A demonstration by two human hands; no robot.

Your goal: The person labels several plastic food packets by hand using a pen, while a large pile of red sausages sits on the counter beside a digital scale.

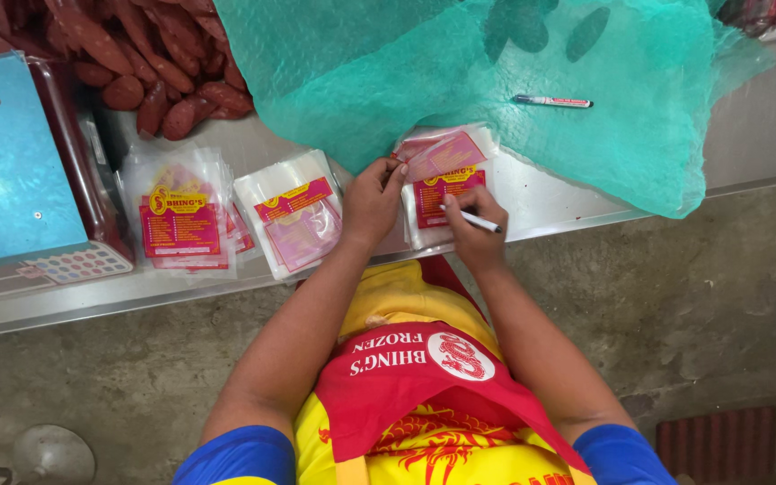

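**Pen to Label: Packaging Pouches Marked by Hand at a Steel Counter**

Pressed flat on the counter edge (577, 202), directly under both hands: a stack of clear plastic pouches (442, 184) with red-and-yellow printed labels. Pinned at its upper left corner by the left hand (372, 199), fingers curled down onto the plastic, apparently to keep the slippery top sheet from sliding. Closed around a white pen (473, 218) in a writing grip, the right hand (473, 224), tip resting on the red label panel, heel of the hand braced near the stack's lower edge for steadiness.

Just left of the left hand, a second pile of the same pouches (291, 211), lying at an angle; farther left again, a third pile (181, 216), label side up. Spread side by side, seemingly kept within easy reach. Beyond that pile, at the far left, a weighing scale (11, 162) with a blue platform and a keypad along its front.

Ahead of the hands, draped over the back of the counter, a green mesh sheet (496, 72), one edge overlapping the top of the stack being marked. On the mesh, up and to the right of the right hand, a spare marker (551, 101) lying on its side. Up and to the left, a heap of dark red sausages (136, 54). Below the hands, a red apron (415, 368) over a yellow shirt, then bare concrete floor (702, 296).
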